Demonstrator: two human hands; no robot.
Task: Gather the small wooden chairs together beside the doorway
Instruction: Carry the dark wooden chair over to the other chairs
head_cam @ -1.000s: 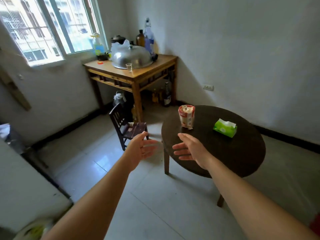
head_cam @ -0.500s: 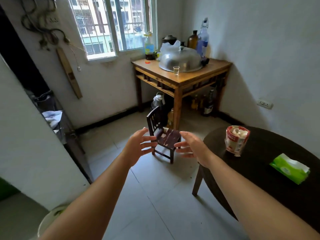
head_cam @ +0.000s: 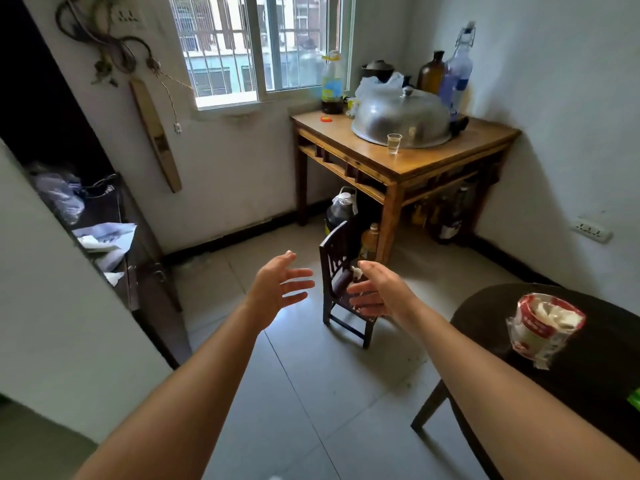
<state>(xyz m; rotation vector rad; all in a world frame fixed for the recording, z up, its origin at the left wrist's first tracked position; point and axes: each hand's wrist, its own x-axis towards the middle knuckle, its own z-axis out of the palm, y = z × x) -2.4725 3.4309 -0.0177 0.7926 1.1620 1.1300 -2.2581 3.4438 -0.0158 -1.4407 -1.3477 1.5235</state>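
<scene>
One small dark wooden chair point(head_cam: 337, 258) stands upright on the tiled floor, in front of the square table's leg, its back towards the left. My left hand point(head_cam: 277, 289) is stretched out, fingers spread, just left of the chair's back and apart from it. My right hand point(head_cam: 379, 291) is open too, held in front of the chair's seat and hiding most of it. Neither hand holds anything. A dark doorway point(head_cam: 38, 109) opens at the far left.
A square wooden table point(head_cam: 426, 161) under the window carries a metal dome lid point(head_cam: 401, 119), bottles and a small cup point(head_cam: 394, 143). Jugs and bottles stand beneath it. A round dark table point(head_cam: 595, 368) with a paper roll point(head_cam: 543, 327) is at the right. A cluttered cabinet point(head_cam: 104, 237) lines the left.
My view has swung left and closer to the chair; the round table has slid to the right edge. Both open hands now sit either side of the chair.
</scene>
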